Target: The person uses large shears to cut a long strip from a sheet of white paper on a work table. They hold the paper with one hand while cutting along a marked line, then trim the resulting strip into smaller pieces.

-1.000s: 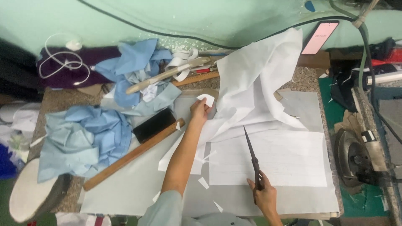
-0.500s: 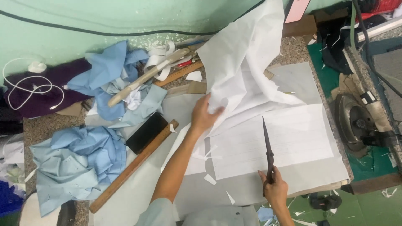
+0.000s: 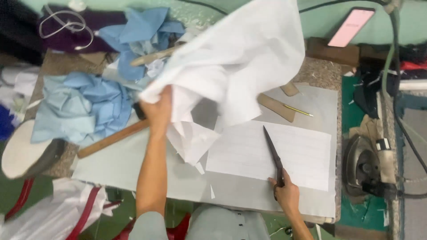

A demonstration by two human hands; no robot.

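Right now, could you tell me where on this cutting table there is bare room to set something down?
The grey table sheet lies bare between the long wooden ruler and the near edge, left of the left hand lifting white cloth. A smaller patch borders the yellow pencil. Crumpled blue fabric crowds the far left.

The large crumpled sheet of fabric (image 3: 235, 58) is plain white. The flat paper sheet (image 3: 271, 153) is white with faint ruled lines. The long scissors (image 3: 273, 153) are black. The heap of crumpled cloth (image 3: 84, 106) is light blue, the wooden ruler (image 3: 111, 138) brown.
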